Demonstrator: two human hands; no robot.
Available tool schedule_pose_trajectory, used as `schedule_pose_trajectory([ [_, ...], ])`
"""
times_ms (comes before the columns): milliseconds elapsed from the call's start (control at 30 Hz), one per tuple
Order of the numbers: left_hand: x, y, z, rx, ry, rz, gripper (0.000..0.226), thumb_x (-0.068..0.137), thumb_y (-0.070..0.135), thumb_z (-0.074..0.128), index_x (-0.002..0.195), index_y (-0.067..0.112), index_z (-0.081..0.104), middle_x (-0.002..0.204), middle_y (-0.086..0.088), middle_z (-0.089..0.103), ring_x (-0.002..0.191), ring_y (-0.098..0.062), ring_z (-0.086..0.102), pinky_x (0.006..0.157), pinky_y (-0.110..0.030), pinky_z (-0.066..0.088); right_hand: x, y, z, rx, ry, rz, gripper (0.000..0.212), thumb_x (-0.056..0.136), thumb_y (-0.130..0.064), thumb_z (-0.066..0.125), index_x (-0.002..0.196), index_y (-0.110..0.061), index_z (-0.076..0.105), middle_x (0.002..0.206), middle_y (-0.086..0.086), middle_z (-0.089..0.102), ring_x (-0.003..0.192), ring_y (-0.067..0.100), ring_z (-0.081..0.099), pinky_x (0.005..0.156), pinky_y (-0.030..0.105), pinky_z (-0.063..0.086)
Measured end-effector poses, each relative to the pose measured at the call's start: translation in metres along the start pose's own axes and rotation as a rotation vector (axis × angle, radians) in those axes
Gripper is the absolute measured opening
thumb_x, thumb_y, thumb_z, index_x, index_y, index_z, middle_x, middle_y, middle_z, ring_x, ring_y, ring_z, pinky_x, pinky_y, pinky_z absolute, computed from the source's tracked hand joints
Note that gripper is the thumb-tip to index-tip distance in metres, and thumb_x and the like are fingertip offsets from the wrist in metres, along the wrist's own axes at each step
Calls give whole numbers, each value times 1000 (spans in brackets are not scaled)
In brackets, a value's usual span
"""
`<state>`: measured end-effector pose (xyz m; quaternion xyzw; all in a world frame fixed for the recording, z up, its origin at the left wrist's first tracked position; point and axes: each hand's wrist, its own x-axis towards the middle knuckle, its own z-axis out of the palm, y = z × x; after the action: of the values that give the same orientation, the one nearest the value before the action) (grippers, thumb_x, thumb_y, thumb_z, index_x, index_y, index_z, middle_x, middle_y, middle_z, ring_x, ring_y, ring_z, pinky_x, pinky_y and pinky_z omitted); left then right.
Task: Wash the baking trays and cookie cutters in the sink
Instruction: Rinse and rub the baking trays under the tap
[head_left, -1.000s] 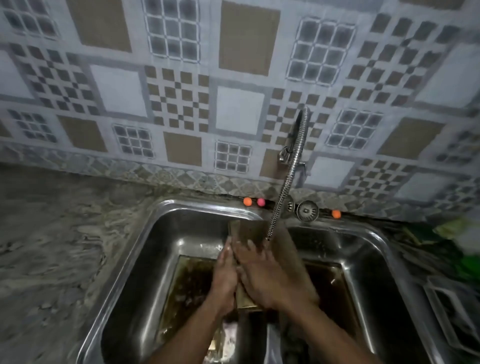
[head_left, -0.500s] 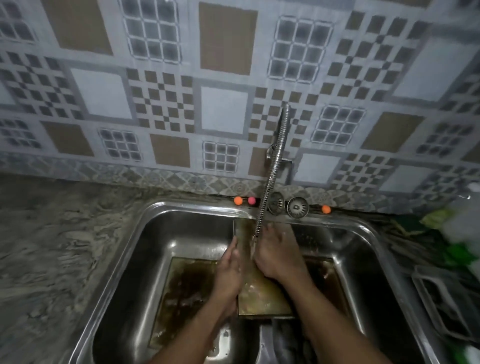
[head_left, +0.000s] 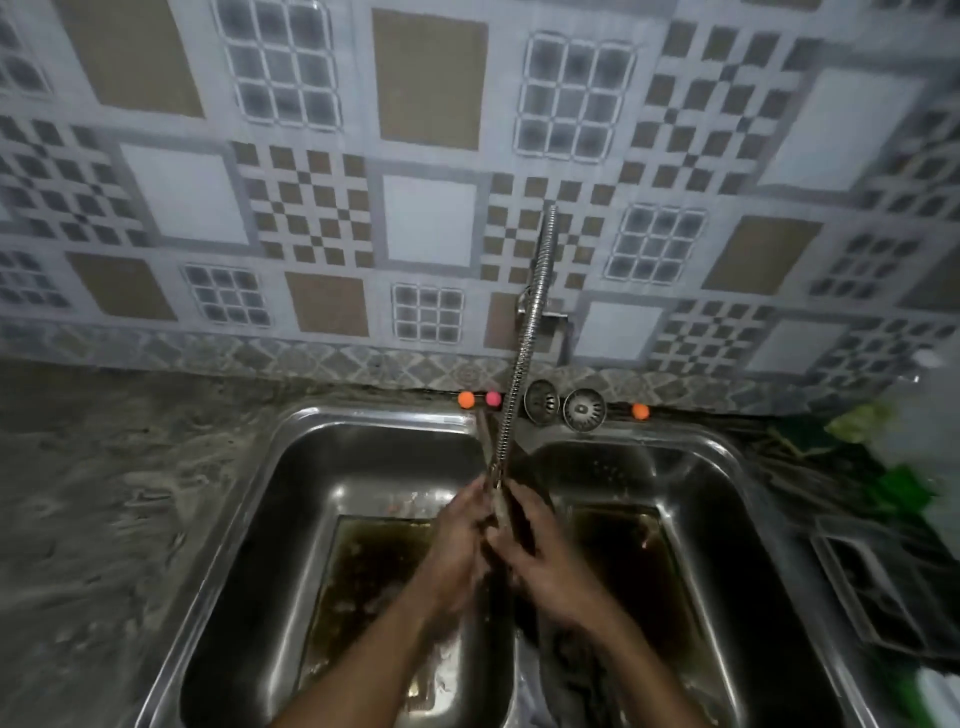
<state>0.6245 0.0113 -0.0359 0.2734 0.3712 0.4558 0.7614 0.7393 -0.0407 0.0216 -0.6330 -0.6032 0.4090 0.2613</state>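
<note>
Tray (head_left: 485, 434) is up on edge over the divider between the two basins of the sink (head_left: 291, 441), seen nearly edge-on w/ its far end leaning toward the back rim. Prob. held that way so water from the tap (head_left: 524, 358) runs down the face and drains off, not pooling. The nozzle hangs right at the tray's top edge, just above the fingertips.

L hand (head_left: 457, 540) is on the tray's left side, fingers laid up along the face. Blur hides the thumb, so can't tell if it grips or only presses and rubs. R hand (head_left: 545, 561) is on the other side w/ fingers curled onto the tray, pinching it steady. Looks like R holds and L scrubs, though that's a guess. No sponge visible.

Each basin floor shows a brown flat rectangle, left one (head_left: 374, 571) and right one (head_left: 634, 561). Could be more trays soaking or just murky water, can't tell. No cutters made out.

Two strainers (head_left: 584, 409) sit on the back rim beside small orange and pink balls (head_left: 466, 399), out of the way so the drains can be plugged or opened. A rack (head_left: 883, 587) waits at far right, likely for washed stuff.

Stage: mid-rinse on one tray, w/ plenty of the job left. Risk: a wet tray on edge can slip and clang into a basin.
</note>
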Motion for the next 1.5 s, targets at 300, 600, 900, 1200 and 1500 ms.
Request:
schedule_pose_trajectory([
  [300, -7, 8, 14, 284, -52, 15, 26, 98, 12, 55, 120, 26, 62, 107, -4, 74, 75, -17, 66, 58, -25, 46, -8, -16, -26, 173, 157, -5, 75, 88, 1, 57, 139, -47, 31, 123, -18, 60, 92, -13, 60, 77, 10, 49],
  [600, -2, 21, -26, 1111, 298, 248, 58, 83, 29, 77, 136, 35, 54, 145, 4, 39, 133, -18, 35, 112, -31, 32, -5, 5, -24, 591, 222, 149, 75, 92, 16, 43, 148, -33, 33, 121, -1, 67, 99, 14, 71, 70, 31, 60],
  [900, -14, 41, -68, 813, 257, 106, 58, 76, -2, 78, 126, 22, 60, 115, 3, 66, 95, 2, 62, 67, -4, 48, 30, 44, 17, 200, 93, 133, 73, 86, -14, 73, 143, -33, 31, 125, -19, 54, 106, -18, 54, 87, 1, 39],
  [1200, -13, 65, -85, 1234, 391, 201, 69, 74, 16, 77, 138, 29, 54, 127, -1, 58, 115, -15, 57, 98, -25, 46, 79, 43, 84, 83, 110, 148, 57, 87, -64, 54, 134, -33, 50, 129, 4, 61, 118, 26, 58, 99, 38, 48],
  [1500, -8, 10, -47, 1030, 225, 181, 70, 77, 19, 82, 136, 34, 48, 132, 3, 46, 119, -13, 48, 78, -3, 36, 30, 48, 7, -140, 510, -68, 52, 97, -18, 56, 143, -38, 44, 110, -1, 51, 93, 6, 52, 76, 17, 41],
])
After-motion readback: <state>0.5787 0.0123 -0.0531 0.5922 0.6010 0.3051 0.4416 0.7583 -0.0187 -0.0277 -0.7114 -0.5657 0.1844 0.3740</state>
